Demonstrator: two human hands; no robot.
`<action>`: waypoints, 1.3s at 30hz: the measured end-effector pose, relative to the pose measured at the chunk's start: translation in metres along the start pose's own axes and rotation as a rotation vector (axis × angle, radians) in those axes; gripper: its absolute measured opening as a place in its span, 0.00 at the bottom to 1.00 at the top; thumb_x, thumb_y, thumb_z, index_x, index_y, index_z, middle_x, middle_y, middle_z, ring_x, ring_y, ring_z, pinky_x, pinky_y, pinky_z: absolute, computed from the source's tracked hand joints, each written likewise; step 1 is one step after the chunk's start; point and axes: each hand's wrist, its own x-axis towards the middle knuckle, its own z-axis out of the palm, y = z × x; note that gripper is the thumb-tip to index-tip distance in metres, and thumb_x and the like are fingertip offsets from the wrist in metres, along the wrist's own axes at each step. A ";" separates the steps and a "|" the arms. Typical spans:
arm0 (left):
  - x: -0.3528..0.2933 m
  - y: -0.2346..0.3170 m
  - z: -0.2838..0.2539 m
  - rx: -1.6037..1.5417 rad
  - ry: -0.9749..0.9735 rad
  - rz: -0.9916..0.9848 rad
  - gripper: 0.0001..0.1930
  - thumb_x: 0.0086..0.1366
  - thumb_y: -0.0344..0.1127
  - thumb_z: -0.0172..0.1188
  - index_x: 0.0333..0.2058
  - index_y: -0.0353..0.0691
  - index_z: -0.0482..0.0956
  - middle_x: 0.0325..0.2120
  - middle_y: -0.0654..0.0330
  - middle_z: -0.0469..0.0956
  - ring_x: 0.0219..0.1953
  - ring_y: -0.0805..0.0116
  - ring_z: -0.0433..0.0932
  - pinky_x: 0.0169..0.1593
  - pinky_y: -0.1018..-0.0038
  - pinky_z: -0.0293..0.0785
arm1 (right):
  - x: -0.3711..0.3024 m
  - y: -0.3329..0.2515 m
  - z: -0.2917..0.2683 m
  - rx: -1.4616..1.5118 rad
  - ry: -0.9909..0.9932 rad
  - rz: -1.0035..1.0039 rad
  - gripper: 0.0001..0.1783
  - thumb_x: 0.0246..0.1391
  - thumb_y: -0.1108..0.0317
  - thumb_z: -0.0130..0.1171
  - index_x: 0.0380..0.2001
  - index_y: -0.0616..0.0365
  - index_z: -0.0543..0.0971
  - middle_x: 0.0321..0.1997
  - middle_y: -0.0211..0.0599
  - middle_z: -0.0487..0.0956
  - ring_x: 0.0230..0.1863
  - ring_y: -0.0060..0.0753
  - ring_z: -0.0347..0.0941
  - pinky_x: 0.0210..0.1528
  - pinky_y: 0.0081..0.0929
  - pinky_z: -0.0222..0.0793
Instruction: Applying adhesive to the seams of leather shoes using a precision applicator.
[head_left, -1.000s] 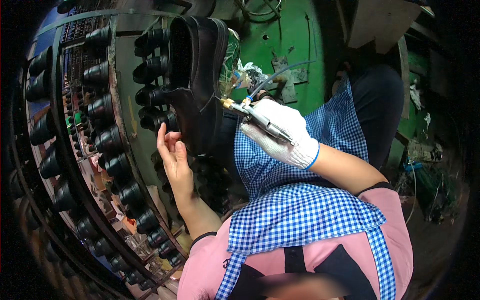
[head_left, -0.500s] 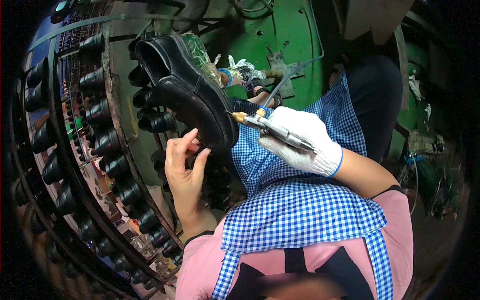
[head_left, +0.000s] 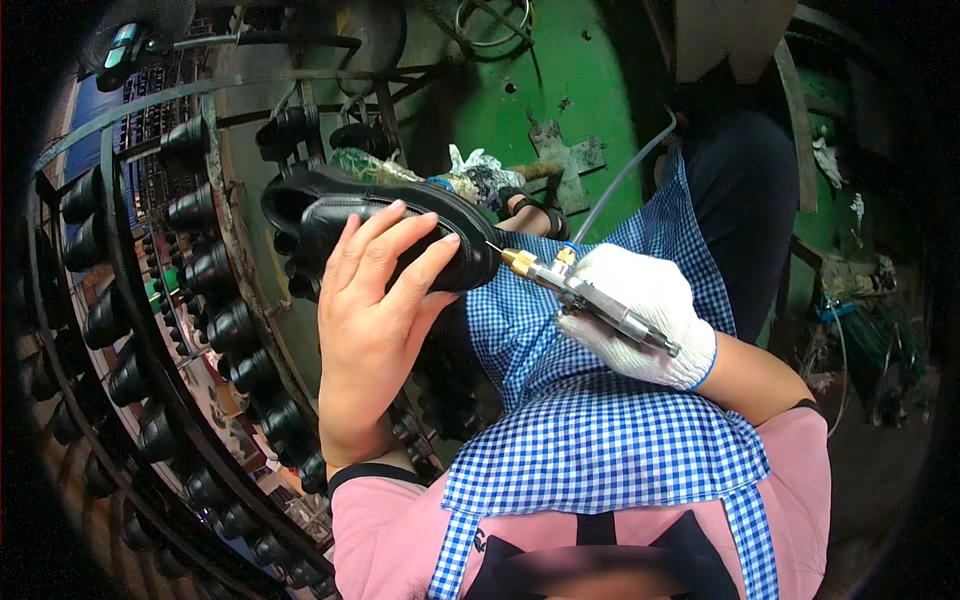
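A black leather shoe (head_left: 468, 264) lies on its side at the left, its toe toward me and to the right. My bare left hand (head_left: 370, 295) grips it, fingers laid across the upper and the thumb underneath. In a white knitted glove, my right hand (head_left: 645, 290) is closed around a metal spray gun (head_left: 605, 310) with a brass front and a thin needle nozzle. The nozzle tip is at the edge of the shoe's toe; whether it touches, I cannot tell. A grey hose (head_left: 622, 182) runs up from the gun. What supports the shoe is largely hidden.
On the left stands a metal rack (head_left: 245, 260) holding many black shoes. Behind the shoe is a stand wrapped in film and foil (head_left: 480, 172), near my sandalled foot (head_left: 535, 215). A coiled hose (head_left: 495, 40) lies on the green floor (head_left: 570, 60). My checked apron (head_left: 610, 430) covers my lap.
My left hand has moved up from beside the toe onto the shoe and taken hold. The shoe has turned, its toe shifting right. The spray gun has moved slightly right and down.
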 end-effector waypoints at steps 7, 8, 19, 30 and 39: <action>0.033 -0.012 0.007 -0.137 0.064 -0.031 0.29 0.53 0.28 0.71 0.57 0.38 0.76 0.55 0.51 0.75 0.56 0.46 0.76 0.61 0.58 0.72 | 0.017 0.005 0.004 -0.084 0.077 0.075 0.13 0.50 0.62 0.72 0.37 0.54 0.83 0.32 0.36 0.81 0.31 0.39 0.81 0.32 0.29 0.78; 0.038 -0.015 0.009 -0.095 0.090 -0.024 0.29 0.56 0.29 0.71 0.57 0.38 0.75 0.54 0.50 0.75 0.54 0.46 0.76 0.56 0.60 0.74 | 0.023 0.010 0.006 -0.059 0.108 0.040 0.12 0.51 0.63 0.71 0.38 0.54 0.83 0.31 0.37 0.80 0.30 0.40 0.81 0.32 0.29 0.77; 0.084 -0.060 0.012 0.195 0.102 -0.285 0.21 0.68 0.47 0.61 0.49 0.36 0.74 0.44 0.51 0.77 0.48 0.48 0.78 0.50 0.58 0.75 | 0.094 0.037 0.051 0.051 0.315 0.033 0.11 0.57 0.60 0.67 0.39 0.53 0.84 0.30 0.39 0.77 0.29 0.43 0.78 0.30 0.33 0.74; 0.093 -0.109 0.004 0.059 0.006 -0.565 0.30 0.63 0.59 0.64 0.43 0.33 0.77 0.37 0.50 0.81 0.41 0.59 0.80 0.49 0.66 0.75 | 0.088 0.033 0.078 0.074 0.310 -0.049 0.11 0.53 0.73 0.71 0.39 0.62 0.82 0.29 0.38 0.78 0.26 0.35 0.77 0.29 0.27 0.73; 0.084 -0.135 0.013 -0.103 0.079 -0.654 0.32 0.60 0.61 0.67 0.40 0.32 0.77 0.39 0.50 0.82 0.42 0.60 0.80 0.50 0.67 0.74 | 0.067 0.025 0.089 -0.023 0.255 -0.050 0.15 0.56 0.60 0.68 0.45 0.50 0.83 0.31 0.36 0.78 0.29 0.39 0.78 0.29 0.33 0.74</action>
